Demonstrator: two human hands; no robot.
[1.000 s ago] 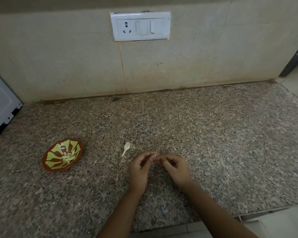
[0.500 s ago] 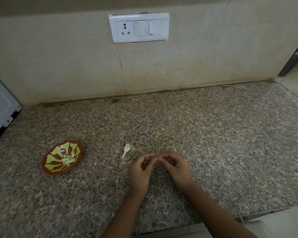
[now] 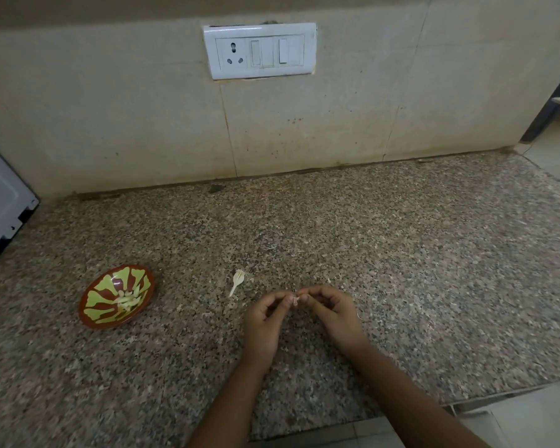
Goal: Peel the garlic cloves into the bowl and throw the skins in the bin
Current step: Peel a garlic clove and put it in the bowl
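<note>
We pinch a small pale garlic clove over the speckled granite worktop.
The fingers of our left hand and right hand grip it; a loose white skin lies just left, the red-brown, yellow-patterned bowl of peeled cloves farther left.

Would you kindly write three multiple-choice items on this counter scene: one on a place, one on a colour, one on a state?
1. Where is the bowl relative to the left hand and right hand?
A) to their left
B) to their right
C) against the wall

2. What colours is the bowl?
A) plain white
B) red-brown with yellow-green stripes
C) blue

3. What are both hands doing?
A) resting flat, holding nothing
B) reaching into the bowl
C) pinching a garlic clove between them

Answers: 1 A, the bowl sits left of both hands; 2 B, its inside shows those stripes; 3 C, the fingertips of both hands meet on the clove.
</note>
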